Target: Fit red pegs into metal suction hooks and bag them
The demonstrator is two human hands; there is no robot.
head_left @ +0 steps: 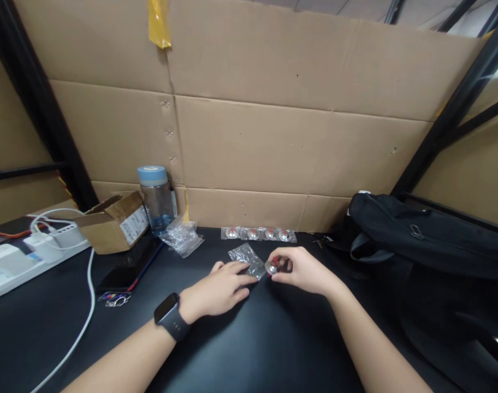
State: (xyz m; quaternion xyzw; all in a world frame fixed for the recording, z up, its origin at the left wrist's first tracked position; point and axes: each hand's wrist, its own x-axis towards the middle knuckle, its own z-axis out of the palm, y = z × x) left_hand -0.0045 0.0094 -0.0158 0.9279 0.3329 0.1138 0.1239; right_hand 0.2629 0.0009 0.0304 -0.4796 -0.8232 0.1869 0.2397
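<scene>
My right hand (302, 268) pinches a round silvery piece (271, 267), with red and dark parts showing at it, between thumb and fingers, just above the black tabletop (241, 349). My left hand (218, 289) grasps nothing, its loosely spread fingertips resting on a clear plastic bag (241, 253) whose right end lies right by the piece. Beyond, four bagged discs (253, 233) line up before the cardboard wall (273, 147).
</scene>
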